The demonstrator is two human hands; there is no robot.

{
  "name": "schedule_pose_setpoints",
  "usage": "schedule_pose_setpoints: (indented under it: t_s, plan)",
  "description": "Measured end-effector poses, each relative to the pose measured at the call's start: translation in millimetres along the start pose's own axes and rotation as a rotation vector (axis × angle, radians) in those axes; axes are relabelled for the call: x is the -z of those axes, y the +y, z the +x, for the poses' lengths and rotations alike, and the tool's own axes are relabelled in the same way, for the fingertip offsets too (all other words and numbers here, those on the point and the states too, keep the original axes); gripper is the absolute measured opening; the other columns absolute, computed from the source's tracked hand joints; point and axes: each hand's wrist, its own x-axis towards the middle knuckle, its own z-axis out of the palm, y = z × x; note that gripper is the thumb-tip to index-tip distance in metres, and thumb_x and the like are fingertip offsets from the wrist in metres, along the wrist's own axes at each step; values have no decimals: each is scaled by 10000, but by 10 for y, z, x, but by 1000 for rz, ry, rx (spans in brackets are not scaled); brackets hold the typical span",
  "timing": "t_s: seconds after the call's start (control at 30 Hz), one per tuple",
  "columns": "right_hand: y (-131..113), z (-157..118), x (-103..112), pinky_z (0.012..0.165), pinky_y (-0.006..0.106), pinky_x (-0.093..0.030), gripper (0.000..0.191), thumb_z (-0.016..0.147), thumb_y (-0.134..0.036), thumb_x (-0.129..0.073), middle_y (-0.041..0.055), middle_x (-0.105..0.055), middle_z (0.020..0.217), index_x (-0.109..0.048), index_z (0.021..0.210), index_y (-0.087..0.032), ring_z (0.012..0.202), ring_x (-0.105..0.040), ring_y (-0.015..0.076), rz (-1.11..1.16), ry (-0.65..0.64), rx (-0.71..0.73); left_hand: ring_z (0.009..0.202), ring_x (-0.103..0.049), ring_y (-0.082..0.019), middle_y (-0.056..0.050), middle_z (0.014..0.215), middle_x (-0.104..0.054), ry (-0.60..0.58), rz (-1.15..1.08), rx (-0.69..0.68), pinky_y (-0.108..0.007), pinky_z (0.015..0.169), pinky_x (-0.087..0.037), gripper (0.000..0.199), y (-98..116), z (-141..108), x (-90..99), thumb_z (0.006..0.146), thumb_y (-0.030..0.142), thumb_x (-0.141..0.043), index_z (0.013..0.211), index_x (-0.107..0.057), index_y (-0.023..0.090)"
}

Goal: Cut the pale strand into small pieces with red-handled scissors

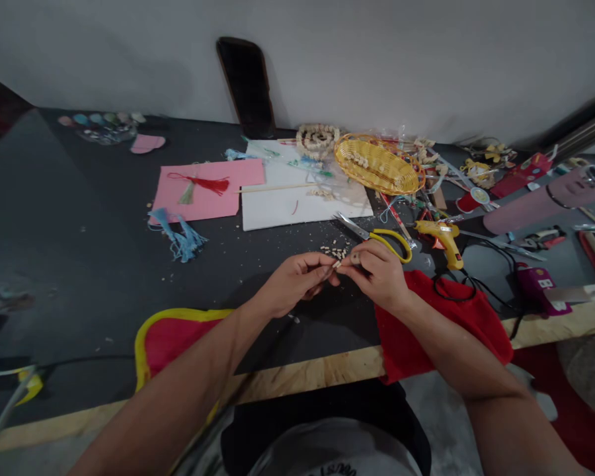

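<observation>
My left hand (300, 281) and my right hand (377, 272) meet over the dark tabletop, fingertips pinched together. Between them is a small pale piece (337, 264), held at both sides; its exact kind is too small to make out. Just behind the fingers lies a scatter of similar small pale pieces (333, 251). A pair of scissors (377, 236) with yellow handles rests beyond my right hand, blades partly apart and pointing to the upper left. The undersides of my fingers are partly hidden.
Behind are white paper (302, 215), pink paper (198, 210) with tassels, and a yellow wicker basket (377, 162). A yellow glue gun (441, 241), a red thread spool (473, 199) and a pink bottle (545, 201) stand right. Red cloth (446, 330) hangs over the front edge. A phone (248, 86) leans on the wall.
</observation>
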Motion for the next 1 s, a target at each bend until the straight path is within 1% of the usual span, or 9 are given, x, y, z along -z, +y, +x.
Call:
schedule_pose_setpoints:
  t_s: [0.1,0.23,0.37,0.5,0.57,0.67,0.73,0.8,1.0]
  plan:
    - [12,1,7,751,336,-541,119,869,-321,-651,37,-685,804,-673,806,-223,784,-644,170,49,-1,17,445,-345,-31,-24,695,-649,-19,1,-3,-171,408,-174,306,-9,6,5,754,414,-719,891,-666,146]
    - [25,0,17,720,298,-548,64,869,-275,-657,30,-707,799,-672,840,-220,777,-655,154,101,-8,114,443,-318,-30,-30,697,-659,-54,29,4,-175,409,-172,291,-26,4,25,776,410,-702,880,-664,142]
    - [43,-12,23,718,299,-554,84,865,-295,-661,27,-706,785,-678,818,-227,786,-657,155,119,-37,110,438,-298,-32,-50,727,-686,-66,78,11,-174,399,-180,293,-33,-7,26,803,428,-668,864,-652,142]
    - [56,-17,28,696,290,-553,80,858,-291,-671,25,-699,772,-679,813,-225,767,-654,150,125,-43,133,454,-318,-48,-67,747,-701,-52,170,-4,-172,398,-193,297,-15,-22,10,814,437,-641,846,-658,143]
    - [54,-13,35,682,289,-551,88,860,-293,-670,25,-698,771,-675,805,-224,755,-653,148,117,-44,151,461,-323,-56,-44,662,-659,-40,252,-28,-177,406,-205,314,8,-31,3,821,442,-623,804,-681,134]
    - [35,-2,47,678,285,-551,88,861,-276,-668,23,-698,771,-664,794,-221,750,-654,145,108,-33,185,451,-308,-65,17,505,-518,-25,340,-57,-188,417,-208,331,48,-45,-9,829,434,-605,745,-712,131]
    - [21,6,54,680,279,-551,76,856,-253,-675,25,-699,769,-657,794,-213,747,-654,142,105,-20,209,449,-310,-66,31,484,-486,-15,372,-69,-192,423,-210,315,67,-50,-16,829,411,-602,727,-720,137]
    - [13,11,57,685,279,-552,74,853,-243,-679,25,-699,767,-650,794,-209,741,-653,140,94,-12,222,450,-319,-66,31,491,-491,-9,402,-80,-195,428,-215,304,75,-51,-20,831,389,-597,711,-722,139]
    - [34,1,37,695,282,-556,83,847,-246,-686,24,-698,762,-644,791,-202,735,-651,139,80,-14,237,454,-319,-65,44,487,-455,-3,461,-77,-195,432,-211,294,57,-43,-1,845,361,-576,723,-724,139]
